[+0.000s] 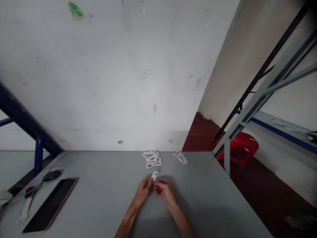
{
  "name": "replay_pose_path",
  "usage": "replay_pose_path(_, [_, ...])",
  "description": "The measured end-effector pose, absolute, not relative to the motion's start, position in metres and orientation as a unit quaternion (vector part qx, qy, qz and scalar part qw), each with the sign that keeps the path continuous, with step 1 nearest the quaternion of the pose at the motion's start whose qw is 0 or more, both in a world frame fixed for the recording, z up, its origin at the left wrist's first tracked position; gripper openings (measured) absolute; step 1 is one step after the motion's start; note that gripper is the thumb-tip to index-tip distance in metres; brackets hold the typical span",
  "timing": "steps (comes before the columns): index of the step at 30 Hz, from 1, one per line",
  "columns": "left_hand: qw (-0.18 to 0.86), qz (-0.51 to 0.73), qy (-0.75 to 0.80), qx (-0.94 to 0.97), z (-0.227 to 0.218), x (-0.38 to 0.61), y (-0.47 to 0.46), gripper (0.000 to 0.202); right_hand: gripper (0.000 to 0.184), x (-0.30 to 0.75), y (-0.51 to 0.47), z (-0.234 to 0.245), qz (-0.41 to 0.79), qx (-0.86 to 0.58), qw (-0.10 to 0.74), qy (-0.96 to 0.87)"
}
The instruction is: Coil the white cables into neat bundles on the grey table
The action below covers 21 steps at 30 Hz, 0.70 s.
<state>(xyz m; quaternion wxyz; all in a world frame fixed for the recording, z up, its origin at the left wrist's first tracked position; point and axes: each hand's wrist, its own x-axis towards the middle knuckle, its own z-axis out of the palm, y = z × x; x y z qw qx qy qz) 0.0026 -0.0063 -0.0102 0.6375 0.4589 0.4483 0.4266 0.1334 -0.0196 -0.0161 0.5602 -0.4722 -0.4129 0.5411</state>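
Observation:
A small coiled white cable (155,175) is up in front of me, just above the grey tabletop. My left hand (144,190) is closed around its lower left side, with thumb and fingers gripping the coil. At the lower end of the coil my right hand (164,191) pinches a thin white strand (155,182); whether this is a tie or the cable's own end, I cannot tell. Beyond my hands lies a cluster of several coiled white cables (153,159). A separate white cable coil (180,157) rests to its right. One thin white strip (129,163) lies left of the cluster.
The grey table (99,185) meets a white wall (123,82) at the back. At left are a dark tablet-like slab (51,205), a black mouse-like object (52,175) and a white-strapped item (26,208). A red stool (239,147) stands beyond the grey metal frame (257,99).

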Motion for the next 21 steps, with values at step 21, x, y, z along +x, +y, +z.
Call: replay_pose_path(21, [0.645, 0.41, 0.432, 0.479, -0.003, 0.004, -0.011, 0.056, 0.029, 0.139, -0.029, -0.022, 0.232, -0.497, 0.513, -0.66])
